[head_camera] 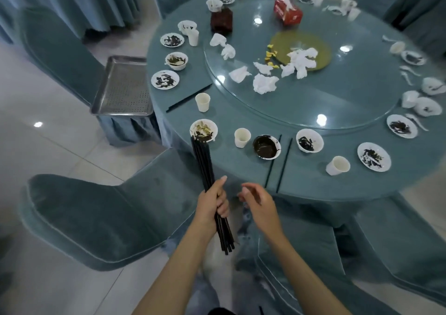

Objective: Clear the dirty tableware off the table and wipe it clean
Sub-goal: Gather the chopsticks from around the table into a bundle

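Several chopsticks [203, 162] are gripped in the left hand [212, 203]; the right hand [259, 202] is loosely spread, empty. Bowls [266, 146], cups [242, 137] and tissues [301, 61] are left on the counter [313, 182].

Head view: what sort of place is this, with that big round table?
Probably a restaurant banquet room after a meal: a round table with a glass turntable, many dirty bowls and cups around its edge, and cloth-covered chairs.

left grip [212, 201] bare | right grip [259, 205] bare | forearms [183, 264] bare | trousers [249, 249] pale blue, blurred
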A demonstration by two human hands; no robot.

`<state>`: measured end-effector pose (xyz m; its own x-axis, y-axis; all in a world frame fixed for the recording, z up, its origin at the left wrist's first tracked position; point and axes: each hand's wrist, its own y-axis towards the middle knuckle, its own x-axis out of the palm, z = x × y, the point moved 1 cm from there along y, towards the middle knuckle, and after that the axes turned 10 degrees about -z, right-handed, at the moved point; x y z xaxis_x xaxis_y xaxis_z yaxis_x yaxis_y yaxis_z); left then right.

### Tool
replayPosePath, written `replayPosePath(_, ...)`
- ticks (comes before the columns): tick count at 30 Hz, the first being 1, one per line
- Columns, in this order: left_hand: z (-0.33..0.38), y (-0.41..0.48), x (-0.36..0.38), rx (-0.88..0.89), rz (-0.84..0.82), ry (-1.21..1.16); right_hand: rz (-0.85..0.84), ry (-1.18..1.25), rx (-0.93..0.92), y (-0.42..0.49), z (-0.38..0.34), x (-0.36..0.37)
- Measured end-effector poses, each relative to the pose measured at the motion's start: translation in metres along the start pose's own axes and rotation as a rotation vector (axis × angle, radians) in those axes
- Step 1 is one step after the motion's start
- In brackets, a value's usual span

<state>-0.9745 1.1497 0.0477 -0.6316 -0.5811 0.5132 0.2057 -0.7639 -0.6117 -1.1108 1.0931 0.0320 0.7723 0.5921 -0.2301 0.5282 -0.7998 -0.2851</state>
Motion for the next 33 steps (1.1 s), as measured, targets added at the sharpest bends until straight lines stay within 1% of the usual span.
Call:
replayPosePath(4,0.036,0.013,0.006,0.165,0.112,-0.221,0.101,0.378,0.152,0.005,-0.016,0.033)
replayPosePath(7,0.049,0.021,0.013,0.241,0.139,-0.361,0.186,0.668,0.189,0.012,-0.035,0.049)
replayPosePath(9,0.049,0.028,0.022,0.241,0.127,-0.359,0.254,0.818,0.220,0.021,-0.043,0.054)
replayPosePath(12,0.041,0.031,0.033,0.227,0.085,-0.323,0.330,0.899,0.242,0.033,-0.049,0.060)
replayPosePath(14,0.040,0.040,0.042,0.203,0.054,-0.282,0.340,0.876,0.250,0.045,-0.047,0.054)
replayPosePath(16,0.045,0.053,0.048,0.191,0.027,-0.248,0.306,0.815,0.236,0.058,-0.040,0.041)
replayPosePath(19,0.055,0.079,0.048,0.149,0.034,-0.160,0.270,0.568,0.244,0.079,-0.014,0.006)
replayPosePath(21,0.060,0.096,0.049,0.122,0.043,-0.068,0.304,0.407,0.274,0.098,0.016,-0.026)
replayPosePath(23,0.060,0.111,0.049,0.105,0.058,0.040,0.360,0.267,0.336,0.118,0.046,-0.060)
replayPosePath(27,0.056,0.129,0.050,0.039,0.052,0.270,0.453,-0.031,0.520,0.148,0.084,-0.116)
replayPosePath(30,0.052,0.134,0.051,-0.015,0.081,0.323,0.454,-0.085,0.631,0.163,0.105,-0.131)
replayPosePath(33,0.046,0.135,0.053,-0.039,0.106,0.301,0.406,-0.144,0.677,0.174,0.117,-0.127)
